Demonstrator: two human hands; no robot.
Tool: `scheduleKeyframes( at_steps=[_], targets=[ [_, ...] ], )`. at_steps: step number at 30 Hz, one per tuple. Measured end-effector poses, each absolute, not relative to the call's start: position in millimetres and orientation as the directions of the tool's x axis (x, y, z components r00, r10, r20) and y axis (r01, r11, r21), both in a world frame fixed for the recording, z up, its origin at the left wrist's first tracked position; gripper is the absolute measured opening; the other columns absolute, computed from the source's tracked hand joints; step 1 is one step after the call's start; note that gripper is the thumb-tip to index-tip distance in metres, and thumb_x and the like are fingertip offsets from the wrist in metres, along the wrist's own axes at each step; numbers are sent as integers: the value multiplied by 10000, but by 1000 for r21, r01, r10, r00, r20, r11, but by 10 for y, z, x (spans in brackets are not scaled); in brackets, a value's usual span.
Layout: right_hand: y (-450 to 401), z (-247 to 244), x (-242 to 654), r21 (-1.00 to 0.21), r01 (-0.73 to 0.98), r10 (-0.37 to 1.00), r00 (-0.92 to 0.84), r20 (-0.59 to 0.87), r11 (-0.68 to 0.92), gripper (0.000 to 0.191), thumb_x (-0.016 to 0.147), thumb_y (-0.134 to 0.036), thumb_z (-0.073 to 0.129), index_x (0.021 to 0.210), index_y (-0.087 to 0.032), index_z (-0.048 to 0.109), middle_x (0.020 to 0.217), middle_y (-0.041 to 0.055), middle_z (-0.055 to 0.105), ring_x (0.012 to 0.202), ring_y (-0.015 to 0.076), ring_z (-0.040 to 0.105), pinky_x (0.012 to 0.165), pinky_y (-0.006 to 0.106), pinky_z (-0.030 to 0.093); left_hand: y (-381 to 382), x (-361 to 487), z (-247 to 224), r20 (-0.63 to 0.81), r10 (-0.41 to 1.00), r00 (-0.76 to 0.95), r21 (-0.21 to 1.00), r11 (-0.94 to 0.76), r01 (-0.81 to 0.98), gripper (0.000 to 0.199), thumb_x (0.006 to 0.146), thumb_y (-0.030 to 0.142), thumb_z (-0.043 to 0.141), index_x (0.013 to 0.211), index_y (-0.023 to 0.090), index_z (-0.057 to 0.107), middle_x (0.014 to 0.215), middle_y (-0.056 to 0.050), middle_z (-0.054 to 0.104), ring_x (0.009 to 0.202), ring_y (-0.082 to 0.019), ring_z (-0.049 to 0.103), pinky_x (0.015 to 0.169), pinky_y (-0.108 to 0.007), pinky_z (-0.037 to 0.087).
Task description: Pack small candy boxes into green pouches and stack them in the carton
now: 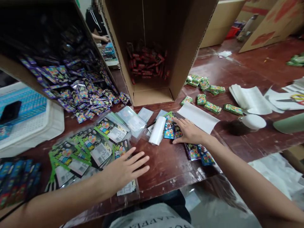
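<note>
My left hand (129,164) is spread over the table's front, palm down and holding nothing. Its fingertips are next to a printed bag card (120,149), beside a fanned pile of clear bags with green-and-black cards (99,144). My right hand (188,130) reaches in from the right, fingers stretched and thumb apart, over small candy packets. A blue packet (169,131) shows at its fingertips; its palm hides part of the others. Left of that lies a rolled white paper (157,130). More packets (199,154) lie under my right forearm.
Purple packets (90,98) spill from a tipped carton at left. An upright carton (154,97) holds red packets (147,63). Green packets (212,107), a white-lidded cup (253,122) and scissors (294,98) lie right. Another person (96,22) works behind.
</note>
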State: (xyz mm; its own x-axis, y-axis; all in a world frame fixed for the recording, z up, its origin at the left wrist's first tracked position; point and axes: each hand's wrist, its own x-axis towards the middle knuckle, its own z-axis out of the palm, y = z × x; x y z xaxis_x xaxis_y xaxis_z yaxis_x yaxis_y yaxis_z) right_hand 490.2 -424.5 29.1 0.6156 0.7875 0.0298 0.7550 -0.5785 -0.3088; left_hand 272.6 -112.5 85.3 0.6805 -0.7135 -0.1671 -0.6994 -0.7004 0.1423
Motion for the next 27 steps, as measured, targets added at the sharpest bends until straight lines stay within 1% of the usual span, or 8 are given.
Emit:
scheduleKeyframes(
  at_steps=[5,9,11,13,16,19,23,27],
  targets=[
    [-4177,211,4837,-398,751,792,604,90,-527,948,800,-555,738,1556,-197,292,1532,170,476,1329,389,490,1061,551,412,-1012,2704,878,-232,-800,554,255,-599,-759,726,821,-18,532,1423,388,529,1556,-7,485,1431,-243,468,1248,-492,210],
    [-4221,377,4796,-396,761,797,594,107,-514,828,832,-440,710,1531,-212,328,1492,140,521,1294,373,525,1067,549,400,-900,2725,940,-291,-771,567,275,-635,-722,697,858,-11,484,1431,385,517,1376,-6,653,1361,-222,536,1264,-455,159],
    [-4290,520,4703,-368,766,772,613,168,-528,820,834,-454,715,1517,-187,349,1451,156,545,1269,388,528,1058,554,402,-915,2754,979,-293,-711,639,246,-702,-668,681,843,82,574,1486,282,471,1349,-77,650,1299,-274,564,1250,-489,163],
    [-4345,660,4517,-349,756,719,646,258,-554,826,838,-489,724,1512,-181,360,1425,170,553,1258,393,516,1044,535,414,-966,2767,1004,-269,-598,755,227,-801,-553,803,767,229,698,1519,183,418,1374,-144,601,1260,-341,552,1200,-531,241],
    [-4299,783,4074,-343,730,631,683,367,-591,798,845,-503,722,1506,-219,378,1359,174,575,1212,382,517,1010,517,436,-1073,2723,989,-206,-411,888,265,-897,-354,930,710,389,749,1529,150,378,1396,-159,549,1266,-367,512,1107,-503,376],
    [-4095,774,3598,-295,744,616,664,423,-599,759,858,-437,717,1507,-261,363,1355,142,572,1201,381,509,1018,576,425,-1167,2619,926,-144,-315,938,334,-908,-253,949,732,419,731,1548,156,323,1427,-153,509,1302,-337,486,1108,-472,403],
    [-3876,692,3233,-377,766,707,634,313,-520,721,869,-354,717,1489,-241,366,1350,126,579,1184,350,498,1008,542,467,-1181,2474,861,-97,-251,963,374,-906,-199,944,734,392,739,1546,170,310,1496,-146,466,1375,-329,430,1173,-484,348],
    [-3814,595,3127,-501,760,825,546,147,-414,806,842,-306,750,1518,-261,313,1367,101,578,1199,336,492,1030,520,485,-1117,2360,823,-90,-360,928,436,-853,-289,873,738,333,737,1512,176,365,1478,-123,500,1369,-303,440,1176,-456,347]
  ],
)
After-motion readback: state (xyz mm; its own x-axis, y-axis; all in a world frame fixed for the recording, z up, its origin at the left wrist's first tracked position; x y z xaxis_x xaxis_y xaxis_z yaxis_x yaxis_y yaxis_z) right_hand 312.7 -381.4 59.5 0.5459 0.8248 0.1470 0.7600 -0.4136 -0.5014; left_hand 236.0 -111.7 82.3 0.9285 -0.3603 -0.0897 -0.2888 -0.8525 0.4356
